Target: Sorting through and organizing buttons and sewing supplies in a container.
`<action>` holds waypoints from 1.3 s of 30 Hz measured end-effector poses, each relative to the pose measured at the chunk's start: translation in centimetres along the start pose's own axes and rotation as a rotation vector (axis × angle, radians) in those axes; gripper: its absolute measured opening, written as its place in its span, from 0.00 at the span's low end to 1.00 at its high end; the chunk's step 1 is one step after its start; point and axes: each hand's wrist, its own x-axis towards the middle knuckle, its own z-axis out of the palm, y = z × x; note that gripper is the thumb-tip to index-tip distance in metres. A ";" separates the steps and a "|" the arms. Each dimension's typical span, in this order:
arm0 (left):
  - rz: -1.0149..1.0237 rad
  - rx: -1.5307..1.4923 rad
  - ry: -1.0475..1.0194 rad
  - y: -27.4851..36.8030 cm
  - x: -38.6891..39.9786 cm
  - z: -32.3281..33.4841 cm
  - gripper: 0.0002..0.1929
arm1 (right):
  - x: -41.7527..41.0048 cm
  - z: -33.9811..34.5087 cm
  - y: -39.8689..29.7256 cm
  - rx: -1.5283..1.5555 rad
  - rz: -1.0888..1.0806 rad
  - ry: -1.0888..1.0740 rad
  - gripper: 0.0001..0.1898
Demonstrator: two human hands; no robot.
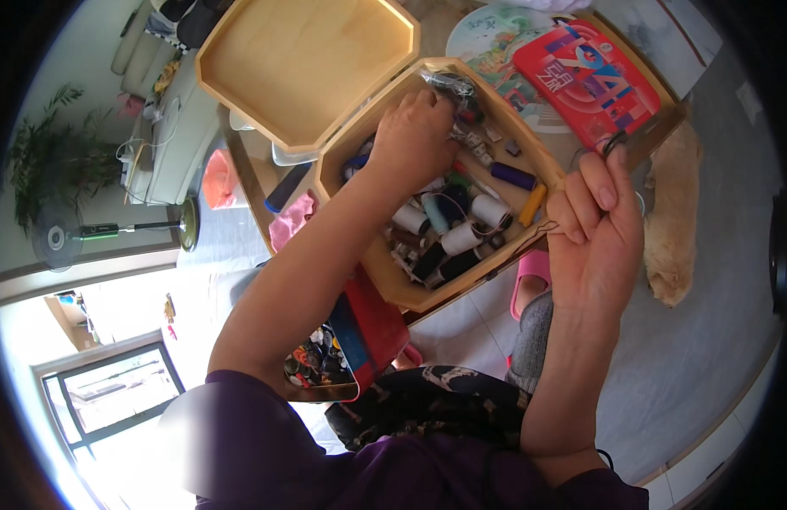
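An octagonal wooden box (384, 280) stands before me with its wooden lid (310, 64) folded back. My left hand (415, 131) reaches in, palm down, at the far side by a clear plastic bag (454, 83); its fingertips are hidden. Inside lie white thread spools (462, 238), a purple thread tube (513, 176), a yellow tube (532, 205) and black spools (460, 264). To the right of the box my right hand (591, 210) is raised, palm up. Thumb and finger pinch a small dark loop (613, 144), too small to identify. A thin dark thread (527, 239) runs near this hand.
An open red tin (374, 325) of assorted buttons (317, 360) sits below my left forearm. Beyond the box are a red printed tin (588, 83) and a round painted board (476, 38). A pink cloth (292, 220) lies left. A tan furry shape (671, 223) lies on the floor, right.
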 end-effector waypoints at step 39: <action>-0.179 -0.515 0.029 -3.2 1.2 -1.3 0.16 | 0.0 -0.2 -0.4 -0.016 -0.011 -0.007 0.08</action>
